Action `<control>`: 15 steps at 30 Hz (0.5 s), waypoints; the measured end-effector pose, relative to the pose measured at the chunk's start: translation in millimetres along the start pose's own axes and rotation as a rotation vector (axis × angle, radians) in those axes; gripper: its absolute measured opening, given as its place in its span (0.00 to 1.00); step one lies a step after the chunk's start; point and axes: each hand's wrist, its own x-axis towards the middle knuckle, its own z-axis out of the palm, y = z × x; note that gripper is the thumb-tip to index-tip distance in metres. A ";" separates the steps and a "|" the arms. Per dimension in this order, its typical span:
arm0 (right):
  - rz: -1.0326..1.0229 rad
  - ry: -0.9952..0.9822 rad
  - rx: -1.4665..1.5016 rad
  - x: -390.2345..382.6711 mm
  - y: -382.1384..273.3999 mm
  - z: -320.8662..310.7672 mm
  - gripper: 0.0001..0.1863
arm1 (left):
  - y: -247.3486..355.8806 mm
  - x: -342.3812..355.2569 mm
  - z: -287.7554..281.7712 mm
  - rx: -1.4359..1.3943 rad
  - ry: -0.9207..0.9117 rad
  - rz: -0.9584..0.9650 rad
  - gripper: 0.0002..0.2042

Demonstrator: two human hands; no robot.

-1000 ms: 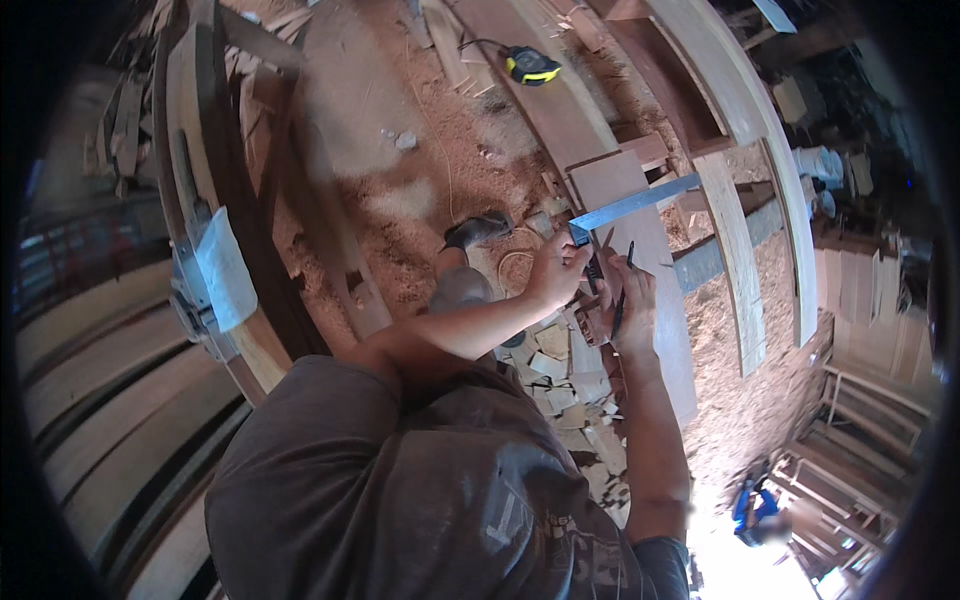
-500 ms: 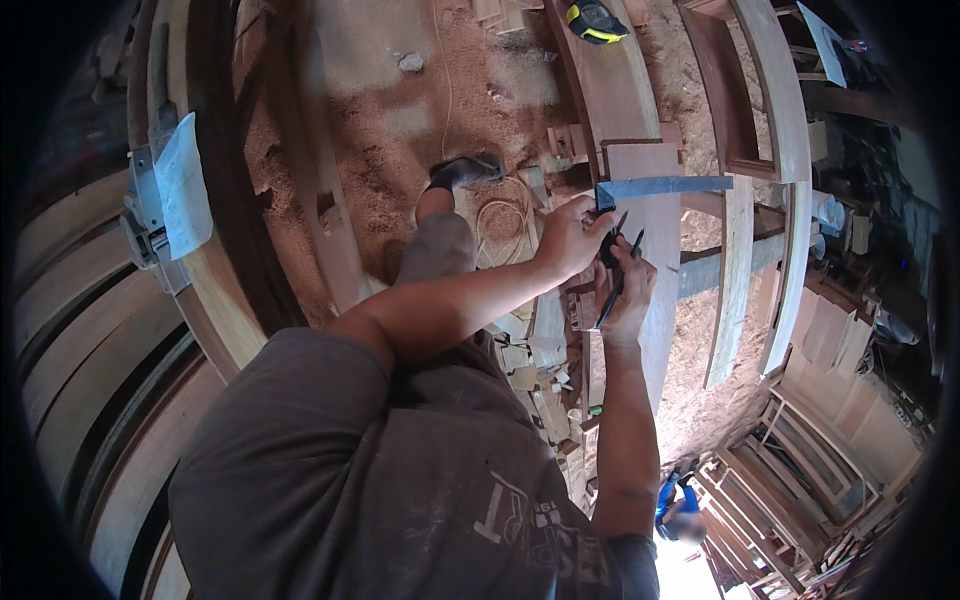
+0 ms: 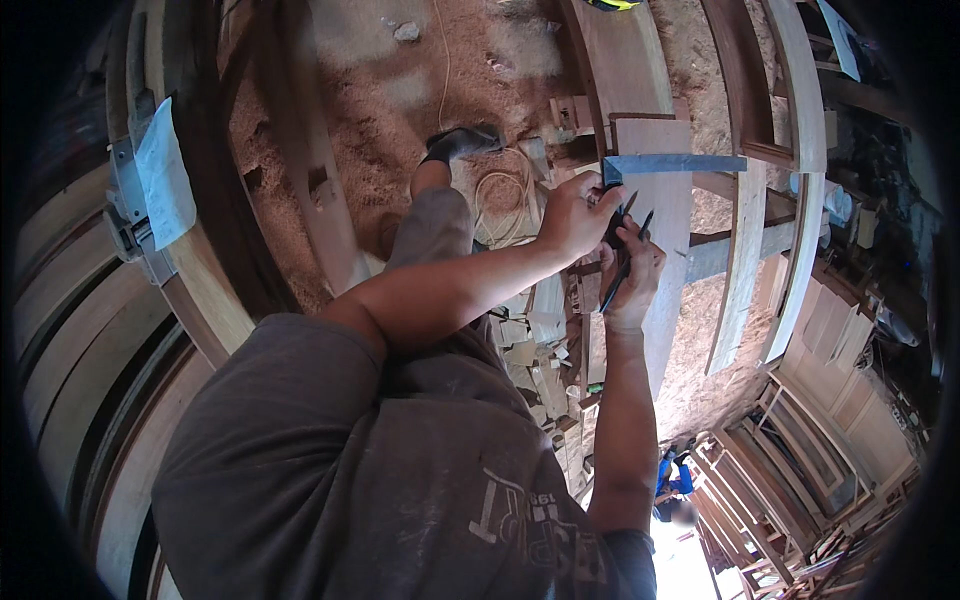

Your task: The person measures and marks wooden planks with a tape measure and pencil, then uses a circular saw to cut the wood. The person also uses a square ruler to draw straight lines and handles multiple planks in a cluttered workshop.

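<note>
A try square (image 3: 680, 163) lies with its grey blade across a pale wooden board (image 3: 655, 270) and its dark stock at the board's left edge. The fingers of my left hand (image 3: 578, 222) are closed on the stock. Just below, my right hand (image 3: 636, 272) is closed around a dark pencil (image 3: 612, 286), which slants up between the fingers. A second dark pointed thing (image 3: 629, 203) stands up between the two hands; its kind and which hand holds it are unclear. My fingers partly hide the stock.
A yellow and black tape measure (image 3: 612, 4) is cut off at the top edge. Wood offcuts (image 3: 545, 325) and a coiled cord (image 3: 500, 205) lie on the dusty floor. Framed timber (image 3: 745, 270) stands right; stacked boards (image 3: 70, 340) are left. Another person (image 3: 675, 485) is far off at lower right.
The view has shifted slightly, putting the tape measure partly out of the picture at the top. My hands keep their holds, and the square stays across the board.
</note>
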 end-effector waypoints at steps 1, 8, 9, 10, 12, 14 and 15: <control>0.008 0.003 0.007 -0.3 -0.1 0.8 0.25 | 1.0 0.1 0.4 -0.014 0.019 0.014 0.14; 0.012 -0.026 -0.012 0.9 1.1 -2.8 0.24 | 1.6 0.9 -2.7 -0.001 -0.063 -0.048 0.10; 0.011 -0.032 -0.013 1.2 1.0 -3.5 0.23 | 2.0 0.1 -2.4 -0.009 -0.062 -0.044 0.10; 0.010 -0.037 -0.015 2.3 0.8 -4.3 0.23 | 3.1 -0.1 -2.2 -0.017 -0.062 -0.039 0.10; 0.007 -0.045 -0.016 3.7 0.5 -5.2 0.23 | 5.3 -0.2 -3.5 0.019 -0.063 -0.034 0.09; 0.003 -0.047 -0.015 4.3 0.5 -6.2 0.23 | 8.9 -0.5 -4.5 0.038 -0.061 -0.028 0.09; 0.017 -0.040 0.017 3.5 1.2 -6.1 0.22 | 10.9 -0.6 -4.7 0.040 -0.058 -0.025 0.08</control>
